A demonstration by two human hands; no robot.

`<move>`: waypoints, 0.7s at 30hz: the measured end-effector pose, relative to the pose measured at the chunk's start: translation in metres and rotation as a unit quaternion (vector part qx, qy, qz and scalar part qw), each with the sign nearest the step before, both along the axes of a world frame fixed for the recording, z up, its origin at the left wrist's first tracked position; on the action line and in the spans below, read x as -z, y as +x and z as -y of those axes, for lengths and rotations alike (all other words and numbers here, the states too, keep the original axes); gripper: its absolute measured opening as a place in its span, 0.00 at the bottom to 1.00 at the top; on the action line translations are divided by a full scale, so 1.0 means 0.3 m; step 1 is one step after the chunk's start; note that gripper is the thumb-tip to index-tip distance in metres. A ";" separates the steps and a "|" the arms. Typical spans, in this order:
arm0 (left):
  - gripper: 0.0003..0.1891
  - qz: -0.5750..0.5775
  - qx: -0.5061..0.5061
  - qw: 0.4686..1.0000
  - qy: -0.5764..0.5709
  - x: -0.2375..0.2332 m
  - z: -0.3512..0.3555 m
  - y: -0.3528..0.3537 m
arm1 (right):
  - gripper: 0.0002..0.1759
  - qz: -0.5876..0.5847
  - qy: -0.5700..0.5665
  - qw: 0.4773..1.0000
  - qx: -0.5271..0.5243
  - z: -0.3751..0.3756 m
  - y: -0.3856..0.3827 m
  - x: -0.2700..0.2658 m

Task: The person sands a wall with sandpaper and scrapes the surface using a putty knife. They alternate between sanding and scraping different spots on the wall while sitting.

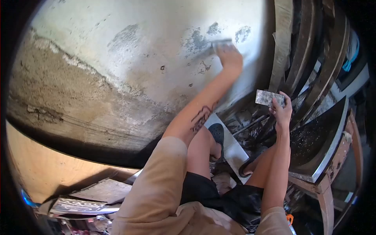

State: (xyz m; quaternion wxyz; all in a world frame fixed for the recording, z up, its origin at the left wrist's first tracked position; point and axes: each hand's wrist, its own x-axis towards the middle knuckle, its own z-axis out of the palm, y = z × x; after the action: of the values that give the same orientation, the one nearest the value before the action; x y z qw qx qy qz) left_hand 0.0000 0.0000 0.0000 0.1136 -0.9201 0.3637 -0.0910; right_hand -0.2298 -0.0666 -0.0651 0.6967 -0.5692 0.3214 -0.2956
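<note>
My left hand [228,53] is raised against the stained wall [156,35], fingers closed around a flat scraper [221,41] blurred by motion. The scraper's edge lies at the wall beside rough grey patches [196,40]. To the right and lower down, my right hand [281,107] grips a small rectangular plate [267,98] between thumb and fingers. The plate has a speckled, whitish-grey face and is held away from the wall.
Curved dark wooden planks [307,47] lean at the right. Below them stands a dark metal-edged tray [317,141] on a wooden frame [326,188]. A pale board [231,143] lies by my feet, and a light wooden panel [43,160] is at lower left.
</note>
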 end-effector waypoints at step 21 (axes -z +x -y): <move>0.17 -0.155 -0.036 0.986 -0.056 -0.017 -0.202 -0.069 | 0.24 -0.073 -0.157 0.971 -0.163 0.278 0.115 0.347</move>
State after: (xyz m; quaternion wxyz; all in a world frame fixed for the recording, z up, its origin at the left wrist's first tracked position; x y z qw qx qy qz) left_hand -0.0206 0.0606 0.0052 0.0069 -0.9404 0.3380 0.0368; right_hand -0.1953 -0.1500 -0.1691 0.6120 -0.7361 0.2237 -0.1832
